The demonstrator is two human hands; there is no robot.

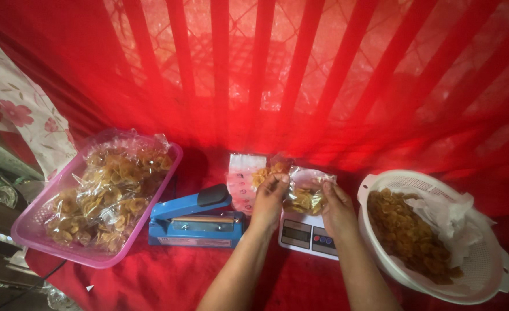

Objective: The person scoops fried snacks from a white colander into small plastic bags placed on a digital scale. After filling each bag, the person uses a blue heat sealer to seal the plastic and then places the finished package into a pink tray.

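At the far left, a pink rectangular plastic basket (32,230) holds a heap of clear sealed bags of yellow chips (102,196), piled up to its rim; a knock to the basket could spill the top bags onto the red cloth-covered table (168,276). Just beside it to the right lies a blue hand-press heat sealer (194,222) with a black handle, its arm lowered; it sits near the person's forearm, so a careless reach could brush it. A stack of empty clear plastic bags (242,183) leans behind it. The left hand (269,198) pinches the upper edge of a small clear plastic bag of yellow chips (303,196), fingers closed on the film, while the right hand (336,210) grips the bag's other side. The bag rests on a small white digital kitchen scale (309,233), so pressing or lifting with either hand would likely falsify the reading, and a loose pinch could let the open mouth sag and scatter chips. At the right, a white round plastic colander (485,259) holds loose brown-yellow chips (407,233) and a crumpled white plastic sheet (447,213); it stands near the table edge, so it may tip if nudged.
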